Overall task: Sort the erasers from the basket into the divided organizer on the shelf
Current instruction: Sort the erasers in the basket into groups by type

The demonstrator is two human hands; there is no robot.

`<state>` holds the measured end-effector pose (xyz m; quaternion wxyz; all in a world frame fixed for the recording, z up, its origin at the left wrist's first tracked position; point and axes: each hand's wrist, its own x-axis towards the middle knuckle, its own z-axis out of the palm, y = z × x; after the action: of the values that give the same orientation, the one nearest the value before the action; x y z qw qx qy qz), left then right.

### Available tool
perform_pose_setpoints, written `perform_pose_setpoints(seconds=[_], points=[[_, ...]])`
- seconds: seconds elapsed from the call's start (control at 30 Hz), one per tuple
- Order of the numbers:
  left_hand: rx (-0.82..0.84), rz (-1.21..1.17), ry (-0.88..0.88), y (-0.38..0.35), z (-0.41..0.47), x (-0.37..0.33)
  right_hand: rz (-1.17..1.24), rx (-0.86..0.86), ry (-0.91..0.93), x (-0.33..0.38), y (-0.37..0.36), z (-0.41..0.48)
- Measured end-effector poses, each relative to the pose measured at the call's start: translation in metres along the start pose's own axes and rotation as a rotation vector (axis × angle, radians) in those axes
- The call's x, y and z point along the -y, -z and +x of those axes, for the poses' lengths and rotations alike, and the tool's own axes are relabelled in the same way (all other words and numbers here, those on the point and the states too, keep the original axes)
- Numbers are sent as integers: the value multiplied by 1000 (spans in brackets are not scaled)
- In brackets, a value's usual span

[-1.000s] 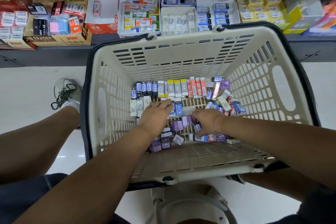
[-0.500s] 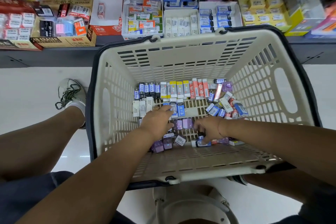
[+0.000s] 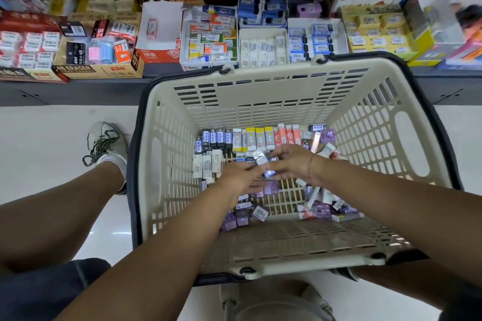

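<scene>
- Both hands meet low in the middle of the basket (image 3: 260, 77), which stands just in front of the shelf (image 3: 78, 91).
- Right hand (image 3: 294, 164): fingertips pinched on a white-labelled eraser (image 3: 260, 158), held above the loose stock.
- Left hand (image 3: 241, 177): fingers curl toward a blue-wrapped eraser (image 3: 270, 174) between the two hands. It is blurred there, so I cannot tell whether the hand grips it or only touches it.
- Step in hand, as I read it: gathering a few erasers of one kind before carrying them up.
- To do it well:
  - take only matching wrappers
  - pinch across the long sides, since the glossy wrap looks slippery
  - stack them flat in one hand
  - keep wrists off the tidy rows
- Basket contents:
  - Along the far wall stands a row of dark blue erasers (image 3: 216, 138), then yellow-banded erasers (image 3: 257, 138), then orange erasers (image 3: 287, 135).
  - White erasers (image 3: 207, 164) stand at the left.
  - Purple erasers (image 3: 236, 219) lie loose on the near side.
  - A mixed heap (image 3: 326, 206) lies at the right.
- The organizer (image 3: 238, 44) sits on the shelf just beyond the basket's far rim.
  - One section holds colour-labelled packs (image 3: 208, 39).
  - The next holds white packs (image 3: 260, 49).
  - The next holds pale blue packs (image 3: 313, 41).
  - A dark blue lot (image 3: 262, 8) sits behind.
- The white section looks nearly full, so there may be little room for more.
- Plenty remains in the basket, so the sort looks far from finished.
</scene>
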<state>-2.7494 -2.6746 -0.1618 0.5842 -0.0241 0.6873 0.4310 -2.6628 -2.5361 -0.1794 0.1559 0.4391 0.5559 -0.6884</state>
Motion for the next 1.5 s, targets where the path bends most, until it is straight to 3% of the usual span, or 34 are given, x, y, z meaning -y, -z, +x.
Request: perform_pose_setpoints(seconds=[0.27,0.4,0.53,0.87,1.23,1.37,1.5], points=[[-163,-115,18,9,10,4,33,-16,15,-4,-4,7],[-407,95,-16,14,18,16,-51,-96,2,-5,2,9],[-472,412,-86,9,16,16,-203,-150,48,-7,-2,9],[-466,744,-172,10,23,15,-215,-194,252,19,-21,24],[-351,689,-195,21,12,22,-90,-289,268,59,-106,77],[-329,698,-197,20,13,22,-101,-396,327,57,-113,78],[-315,661,-214,20,14,22,-29,-366,334,59,-103,68]])
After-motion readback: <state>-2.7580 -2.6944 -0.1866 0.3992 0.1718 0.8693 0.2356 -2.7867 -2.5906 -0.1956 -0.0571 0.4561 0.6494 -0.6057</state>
